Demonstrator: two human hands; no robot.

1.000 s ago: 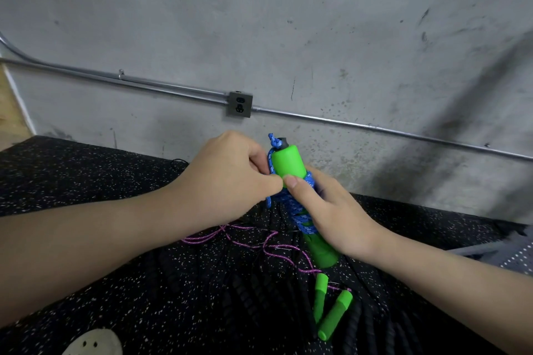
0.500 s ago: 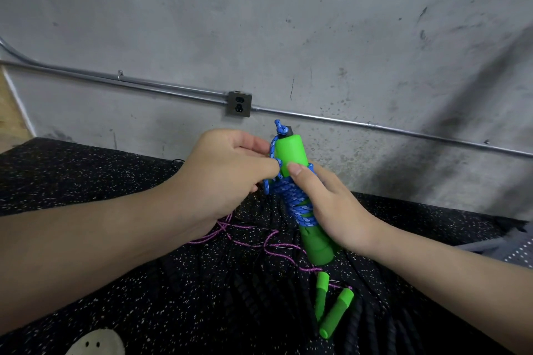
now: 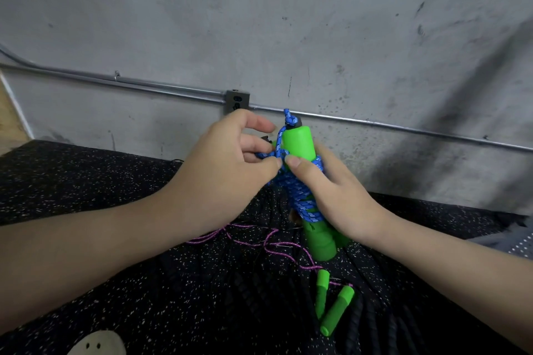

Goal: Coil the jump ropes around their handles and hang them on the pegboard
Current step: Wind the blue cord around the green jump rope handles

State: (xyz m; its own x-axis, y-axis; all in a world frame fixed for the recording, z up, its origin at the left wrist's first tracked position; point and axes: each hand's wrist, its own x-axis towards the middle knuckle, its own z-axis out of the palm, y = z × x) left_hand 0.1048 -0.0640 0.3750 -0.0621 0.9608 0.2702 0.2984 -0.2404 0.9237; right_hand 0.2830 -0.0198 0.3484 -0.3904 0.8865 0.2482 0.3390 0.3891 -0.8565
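Blue rope (image 3: 300, 196) is wound in crossing turns around the middle of a pair of green handles (image 3: 298, 145), held upright above the speckled mat (image 3: 86, 181) in front of the wall (image 3: 259, 23). The right hand (image 3: 331, 199) clasps the bundle from the side, its thumb pressed on the top turns, while the left hand (image 3: 227, 170) pinches the rope's free end just beside that thumb (apparently tucking or tying it off). By my reading, the coiling of this rope is nearly finished and only securing the end remains before it can be hung. A second rope, the pink rope (image 3: 259, 242), lies loose and uncoiled across the mat, with its small green handles (image 3: 331, 302) resting near the bottom edge, so that one is untouched. No pegboard shows in this view, so I judge that nothing has been hung yet; roughly half the winding and all the hanging are left.
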